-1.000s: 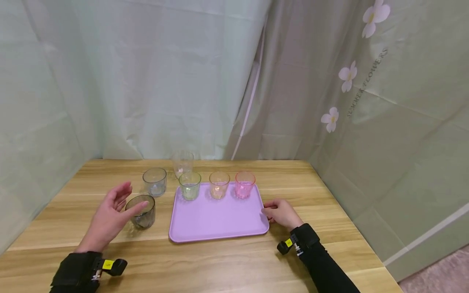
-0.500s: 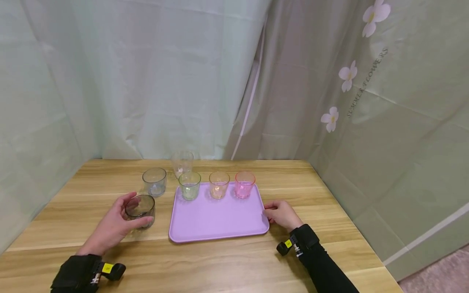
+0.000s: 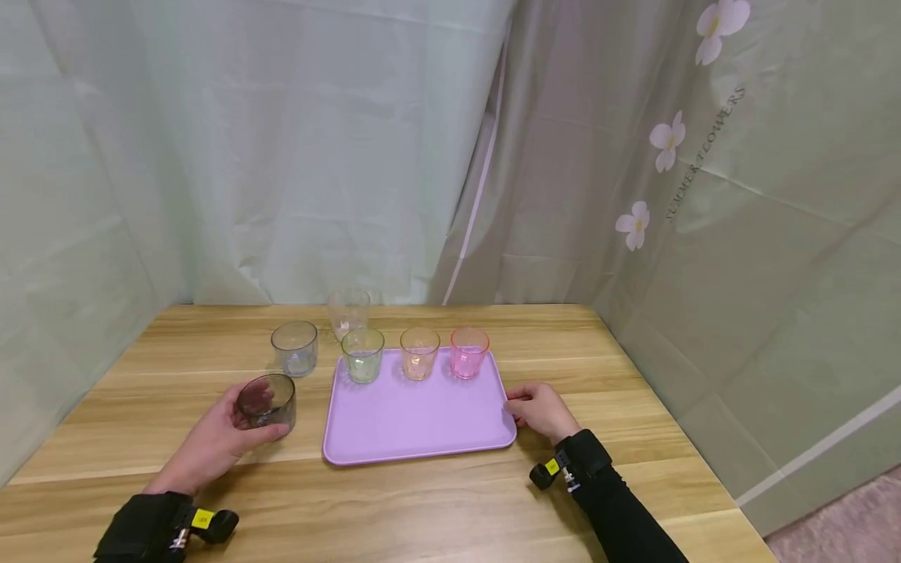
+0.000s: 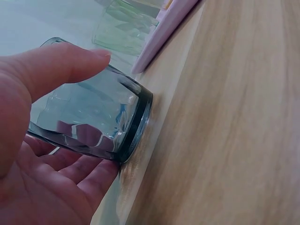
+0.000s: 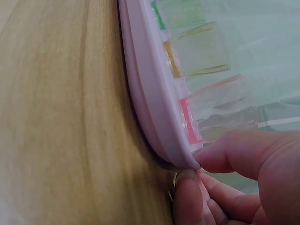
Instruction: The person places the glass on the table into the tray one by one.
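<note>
My left hand [image 3: 220,442] holds a dark grey glass cup [image 3: 276,408], thumb on the near side and fingers round the far side. In the left wrist view this cup [image 4: 89,110] has its base close to the tabletop; contact cannot be told. My right hand [image 3: 542,410] pinches the right rim of a lilac tray [image 3: 415,422], with the thumb over the edge in the right wrist view. Along the tray's back stand a green cup [image 3: 364,361], an amber cup [image 3: 419,360] and a pink cup [image 3: 468,358], all upright.
Behind the dark cup stands a bluish-grey glass cup [image 3: 297,356]. A clear cup [image 3: 348,306] is at the back, behind the green one. The wooden table [image 3: 436,500] is bordered by pale curtains [image 3: 338,156] at the back and sides.
My left hand has lowered and closed round the dark grey cup, having hovered open beside it. The right hand has stayed at the tray's rim, and the tray has not visibly moved.
</note>
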A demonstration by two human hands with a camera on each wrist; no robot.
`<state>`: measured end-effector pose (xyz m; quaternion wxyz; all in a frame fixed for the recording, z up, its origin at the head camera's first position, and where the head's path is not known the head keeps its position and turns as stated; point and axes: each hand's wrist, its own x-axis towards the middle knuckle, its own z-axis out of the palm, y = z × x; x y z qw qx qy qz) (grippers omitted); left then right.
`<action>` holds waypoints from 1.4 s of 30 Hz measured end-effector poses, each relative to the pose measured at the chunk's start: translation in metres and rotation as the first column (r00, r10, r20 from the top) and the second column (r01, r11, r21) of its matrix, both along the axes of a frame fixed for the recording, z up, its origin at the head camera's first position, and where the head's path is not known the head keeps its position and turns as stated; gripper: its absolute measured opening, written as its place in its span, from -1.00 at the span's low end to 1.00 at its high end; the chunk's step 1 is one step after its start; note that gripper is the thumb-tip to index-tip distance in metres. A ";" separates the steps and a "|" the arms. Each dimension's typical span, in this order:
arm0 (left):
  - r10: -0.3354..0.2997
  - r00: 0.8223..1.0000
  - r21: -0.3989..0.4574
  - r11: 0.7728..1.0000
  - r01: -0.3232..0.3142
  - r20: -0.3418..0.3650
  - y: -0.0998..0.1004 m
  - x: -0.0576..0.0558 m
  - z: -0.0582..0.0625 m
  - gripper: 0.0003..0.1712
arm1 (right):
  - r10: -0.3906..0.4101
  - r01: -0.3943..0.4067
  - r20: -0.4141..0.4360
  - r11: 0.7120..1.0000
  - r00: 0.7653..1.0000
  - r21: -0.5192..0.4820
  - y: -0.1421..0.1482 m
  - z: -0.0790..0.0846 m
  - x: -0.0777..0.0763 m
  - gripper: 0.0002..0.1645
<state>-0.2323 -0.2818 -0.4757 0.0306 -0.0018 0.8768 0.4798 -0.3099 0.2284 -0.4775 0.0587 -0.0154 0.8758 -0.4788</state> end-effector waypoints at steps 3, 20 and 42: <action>0.002 1.000 -0.001 1.000 -0.002 0.004 0.001 -0.001 0.001 0.20 | -0.008 0.008 -0.001 1.000 1.000 -0.008 0.000 0.000 0.000 -0.73; 0.006 1.000 0.014 1.000 -0.006 0.006 0.004 -0.001 0.002 0.20 | -0.011 0.011 -0.009 0.999 1.000 -0.033 0.000 -0.005 0.000 -0.74; -0.078 0.992 0.077 0.993 0.086 -0.100 0.048 -0.003 0.030 -0.02 | -0.013 0.012 -0.037 1.000 0.999 -0.022 0.000 -0.006 -0.001 -0.69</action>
